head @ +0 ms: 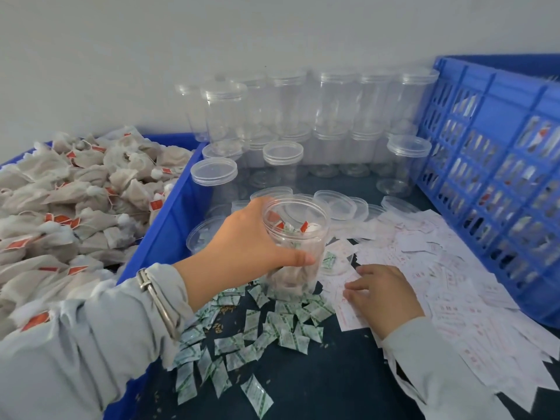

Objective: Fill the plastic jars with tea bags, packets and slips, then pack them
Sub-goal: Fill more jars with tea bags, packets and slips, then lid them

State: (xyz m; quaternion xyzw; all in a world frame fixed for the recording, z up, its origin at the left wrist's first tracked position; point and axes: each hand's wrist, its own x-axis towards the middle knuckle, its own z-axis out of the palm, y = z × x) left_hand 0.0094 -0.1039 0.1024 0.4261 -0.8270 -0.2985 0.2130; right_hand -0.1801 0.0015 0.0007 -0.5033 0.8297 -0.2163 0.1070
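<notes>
On the bench, the left hand (242,237) grips an open, part-filled jar (295,244) by its wall; light, thin plastic, likely slippery. The right hand (383,294), fingers loosely curled, rests on flimsy slips (454,268).

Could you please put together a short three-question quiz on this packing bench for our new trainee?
1. True or false: the open jar in the left hand is empty.
2. Which lies under the right hand? A) the green-printed packets B) the paper slips C) the loose lids
3. Fill in: the heap of tea bags lies in a blue bin to the person's ____.

Key:
1. False: tea bags with red tags show inside it.
2. B: the fingers rest on the white slips.
3. Left.
</notes>
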